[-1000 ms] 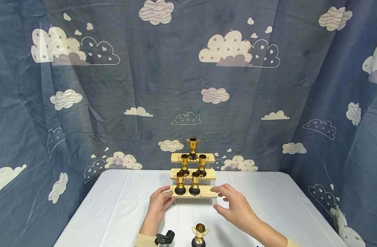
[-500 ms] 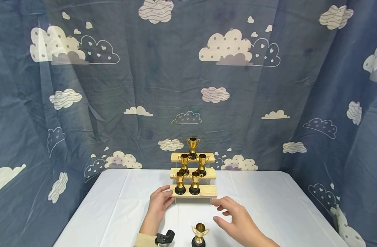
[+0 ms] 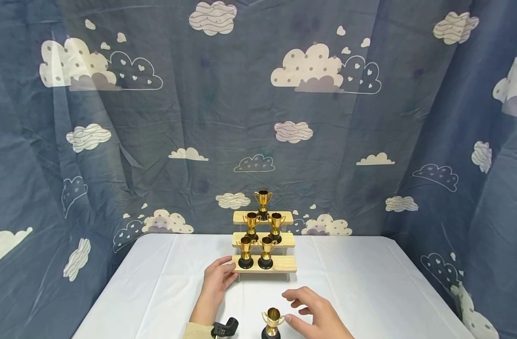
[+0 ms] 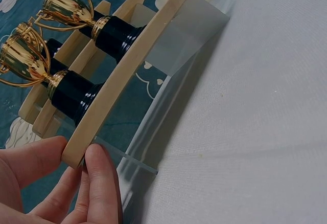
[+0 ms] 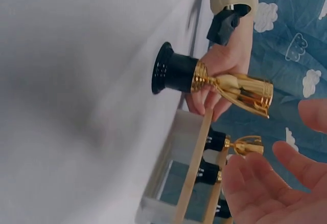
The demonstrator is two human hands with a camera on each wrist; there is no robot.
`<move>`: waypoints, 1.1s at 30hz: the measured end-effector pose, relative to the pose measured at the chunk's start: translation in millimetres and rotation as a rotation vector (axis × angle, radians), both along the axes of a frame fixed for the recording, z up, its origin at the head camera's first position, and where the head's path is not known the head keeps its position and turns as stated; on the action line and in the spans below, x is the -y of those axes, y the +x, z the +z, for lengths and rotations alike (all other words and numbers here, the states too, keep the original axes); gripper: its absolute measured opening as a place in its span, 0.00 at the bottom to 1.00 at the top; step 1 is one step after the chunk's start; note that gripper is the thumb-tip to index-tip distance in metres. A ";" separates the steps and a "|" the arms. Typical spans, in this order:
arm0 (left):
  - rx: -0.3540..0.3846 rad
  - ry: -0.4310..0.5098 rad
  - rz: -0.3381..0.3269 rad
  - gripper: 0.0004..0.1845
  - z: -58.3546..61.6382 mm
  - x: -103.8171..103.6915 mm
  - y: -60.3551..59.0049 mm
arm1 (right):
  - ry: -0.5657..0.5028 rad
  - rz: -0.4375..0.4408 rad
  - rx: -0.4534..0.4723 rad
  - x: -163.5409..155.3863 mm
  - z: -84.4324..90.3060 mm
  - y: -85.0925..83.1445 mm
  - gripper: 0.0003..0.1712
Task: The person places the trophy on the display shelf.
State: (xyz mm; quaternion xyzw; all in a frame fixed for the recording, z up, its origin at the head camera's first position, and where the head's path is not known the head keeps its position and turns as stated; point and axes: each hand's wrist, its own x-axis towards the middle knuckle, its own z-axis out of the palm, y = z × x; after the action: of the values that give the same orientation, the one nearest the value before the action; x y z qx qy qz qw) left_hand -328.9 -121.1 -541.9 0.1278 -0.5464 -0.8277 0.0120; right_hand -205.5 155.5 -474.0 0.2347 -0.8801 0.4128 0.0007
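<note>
A three-tier wooden stand stands at the back middle of the white table. One gold trophy is on its top step, two are on the middle step and two on the bottom. My left hand pinches the left end of the bottom shelf, thumb above and fingers below. A loose gold trophy with a black base stands upright near the front edge. My right hand hovers just right of that trophy, fingers spread and holding nothing.
A blue cloth printed with clouds hangs close behind and on both sides of the table. A black wrist strap mount sits on my left forearm. White tablecloth stretches to the left and right of the stand.
My right hand has pulled back from the right end of the bottom shelf, down toward the loose trophy. My left hand has stayed on the shelf's left end.
</note>
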 end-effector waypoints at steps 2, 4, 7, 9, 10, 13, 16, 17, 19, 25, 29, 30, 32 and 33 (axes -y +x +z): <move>0.002 -0.007 0.002 0.25 -0.4 0.2 0.6 | -0.024 0.009 0.003 3.1 -2.7 0.5 0.21; 0.000 -0.012 0.001 0.25 -0.7 0.7 1.1 | -0.048 0.018 0.001 5.7 -5.0 1.4 0.20; 0.001 -0.016 0.001 0.25 -2.1 1.2 1.9 | -0.082 0.039 0.008 9.7 -8.2 3.1 0.19; 0.003 -0.013 0.000 0.25 -2.8 1.4 2.2 | -0.092 0.050 0.029 12.8 -9.7 3.7 0.19; 0.006 -0.011 0.000 0.25 -3.1 1.5 2.3 | -0.094 0.052 0.047 14.7 -10.5 3.6 0.19; 0.007 -0.011 -0.001 0.25 -4.0 1.8 2.4 | -0.092 0.049 0.097 20.3 -12.9 2.7 0.19; 0.006 -0.013 -0.006 0.25 -4.3 1.9 2.7 | -0.088 0.042 0.128 25.0 -15.8 1.2 0.20; 0.006 -0.013 -0.007 0.25 -4.1 1.9 3.0 | -0.086 0.040 0.131 26.1 -16.8 1.0 0.19; 0.005 -0.012 -0.011 0.25 -3.8 1.5 3.4 | -0.082 0.033 0.144 27.9 -18.4 0.3 0.19; -0.007 -0.009 -0.012 0.25 -2.1 -0.1 2.2 | -0.085 0.024 0.155 31.0 -22.5 -1.0 0.18; -0.011 -0.010 -0.014 0.25 -0.1 -0.3 1.1 | -0.101 0.017 0.151 32.0 -24.1 -1.1 0.19; -0.006 -0.008 -0.013 0.25 0.4 -0.2 1.1 | -0.103 0.013 0.154 32.1 -24.4 -1.1 0.19; -0.002 -0.013 -0.013 0.25 1.0 0.1 1.2 | -0.107 0.005 0.156 32.3 -25.0 -1.3 0.19; -0.002 -0.015 -0.014 0.25 1.1 0.3 1.4 | -0.106 0.001 0.157 32.4 -25.3 -1.3 0.19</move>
State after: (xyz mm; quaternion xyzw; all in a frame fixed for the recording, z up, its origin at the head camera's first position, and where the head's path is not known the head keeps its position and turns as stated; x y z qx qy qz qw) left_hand -327.5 -121.4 -540.8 0.1231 -0.5536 -0.8236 0.0075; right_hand -206.8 123.1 -499.3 0.2016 -0.8542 0.4760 -0.0559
